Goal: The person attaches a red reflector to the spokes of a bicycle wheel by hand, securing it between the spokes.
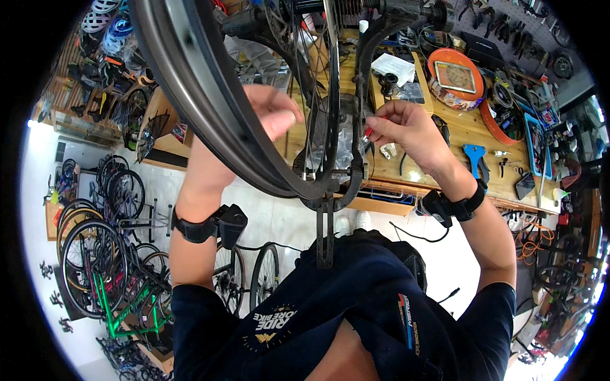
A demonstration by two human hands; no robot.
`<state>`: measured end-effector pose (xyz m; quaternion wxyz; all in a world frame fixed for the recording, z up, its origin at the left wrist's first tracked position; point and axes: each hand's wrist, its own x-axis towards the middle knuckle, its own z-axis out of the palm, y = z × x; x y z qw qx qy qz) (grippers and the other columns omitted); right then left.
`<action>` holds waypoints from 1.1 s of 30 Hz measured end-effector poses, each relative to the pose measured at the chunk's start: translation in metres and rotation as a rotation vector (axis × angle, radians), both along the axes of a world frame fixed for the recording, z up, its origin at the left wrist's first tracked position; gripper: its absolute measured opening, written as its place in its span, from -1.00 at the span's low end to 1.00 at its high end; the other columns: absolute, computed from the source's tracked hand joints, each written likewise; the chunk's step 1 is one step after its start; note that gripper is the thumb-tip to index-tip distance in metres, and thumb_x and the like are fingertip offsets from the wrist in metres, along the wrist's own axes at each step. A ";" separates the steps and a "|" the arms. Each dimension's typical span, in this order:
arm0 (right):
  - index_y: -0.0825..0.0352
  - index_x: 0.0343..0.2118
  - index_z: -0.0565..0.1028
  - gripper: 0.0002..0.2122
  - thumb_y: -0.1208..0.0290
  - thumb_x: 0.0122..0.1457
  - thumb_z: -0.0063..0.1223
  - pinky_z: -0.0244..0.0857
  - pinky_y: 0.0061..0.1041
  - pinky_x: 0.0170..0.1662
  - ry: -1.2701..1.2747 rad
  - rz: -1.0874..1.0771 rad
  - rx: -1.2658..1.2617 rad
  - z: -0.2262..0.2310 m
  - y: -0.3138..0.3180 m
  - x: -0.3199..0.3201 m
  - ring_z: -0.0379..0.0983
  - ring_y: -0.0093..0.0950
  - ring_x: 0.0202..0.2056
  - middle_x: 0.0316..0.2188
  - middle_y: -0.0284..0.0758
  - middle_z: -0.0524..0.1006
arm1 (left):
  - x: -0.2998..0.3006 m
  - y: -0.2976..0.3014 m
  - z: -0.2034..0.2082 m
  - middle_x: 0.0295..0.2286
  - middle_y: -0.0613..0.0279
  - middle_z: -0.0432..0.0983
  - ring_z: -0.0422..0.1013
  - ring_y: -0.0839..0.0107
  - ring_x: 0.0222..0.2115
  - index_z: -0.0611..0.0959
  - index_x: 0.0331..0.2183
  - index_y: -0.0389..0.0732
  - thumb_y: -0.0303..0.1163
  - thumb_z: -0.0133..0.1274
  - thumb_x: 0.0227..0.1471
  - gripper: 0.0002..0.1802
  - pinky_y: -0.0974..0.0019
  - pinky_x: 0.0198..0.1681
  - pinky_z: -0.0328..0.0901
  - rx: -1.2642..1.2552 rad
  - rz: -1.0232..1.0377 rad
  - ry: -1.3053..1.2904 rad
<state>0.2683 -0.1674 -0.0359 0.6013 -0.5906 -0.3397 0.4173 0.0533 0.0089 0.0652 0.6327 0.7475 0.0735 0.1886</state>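
A black bicycle wheel rim (210, 120) stands upright in a dark truing stand (325, 235), with thin spokes running up toward its hub. My left hand (273, 114) is behind the rim beside the spokes. Its fingers are loosely bent with the thumb apart, and nothing shows in them; the rim hides part of the palm. On the other side of the wheel, my right hand (403, 130) pinches a small red tool (368, 132) with a metal end, close to the stand's right arm. The tool's exact kind is too small to make out.
Behind the stand is a wooden workbench (457, 133) with an orange round tin (456, 70), a blue tool (474, 159), a blue tray (537, 146) and white papers (394, 66). Several bicycles, including a green frame (121, 317), stand at left. Helmets (117, 32) hang far left.
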 end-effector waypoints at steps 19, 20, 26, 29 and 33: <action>0.49 -0.29 0.46 -0.76 0.40 0.13 0.20 0.40 -0.64 -0.32 -0.004 0.020 -0.011 0.000 -0.003 0.000 0.49 -0.60 -0.43 -0.45 -0.29 0.55 | 0.011 0.000 -0.061 -0.39 0.29 0.55 0.45 0.58 -0.36 0.62 -0.28 -0.38 -0.49 0.24 -0.06 -0.75 0.49 -0.24 0.34 -0.067 -0.021 0.253; 0.49 -0.28 0.45 -0.76 0.42 0.13 0.20 0.40 -0.63 -0.32 0.010 0.050 -0.004 0.000 -0.001 -0.001 0.49 -0.60 -0.42 -0.44 -0.29 0.55 | 0.011 0.003 -0.063 -0.40 0.30 0.55 0.44 0.59 -0.37 0.62 -0.29 -0.38 -0.49 0.25 -0.07 -0.75 0.49 -0.26 0.33 -0.084 -0.039 0.245; 0.46 -0.13 0.34 -0.73 0.51 0.17 0.12 0.41 -0.58 -0.19 0.003 0.263 -0.006 0.001 0.011 -0.014 0.46 -0.55 -0.24 -0.28 -0.27 0.50 | 0.008 0.002 -0.056 -0.41 0.32 0.53 0.42 0.60 -0.40 0.63 -0.33 -0.36 -0.53 0.25 -0.09 -0.80 0.49 -0.29 0.32 -0.056 -0.035 0.239; 0.47 -0.13 0.34 -0.73 0.54 0.16 0.11 0.41 -0.56 -0.18 -0.083 0.311 0.013 -0.006 0.022 -0.015 0.46 -0.55 -0.25 -0.27 -0.27 0.50 | 0.009 0.001 -0.055 -0.41 0.32 0.52 0.42 0.60 -0.40 0.63 -0.33 -0.37 -0.54 0.25 -0.10 -0.79 0.50 -0.30 0.32 -0.050 -0.040 0.223; 0.47 -0.12 0.32 -0.74 0.58 0.17 0.08 0.41 -0.56 -0.16 -0.018 0.387 0.030 -0.005 0.026 -0.021 0.47 -0.55 -0.24 -0.25 -0.27 0.49 | 0.008 0.000 -0.056 -0.41 0.33 0.53 0.42 0.61 -0.39 0.63 -0.31 -0.37 -0.53 0.25 -0.09 -0.77 0.51 -0.29 0.32 -0.058 -0.038 0.208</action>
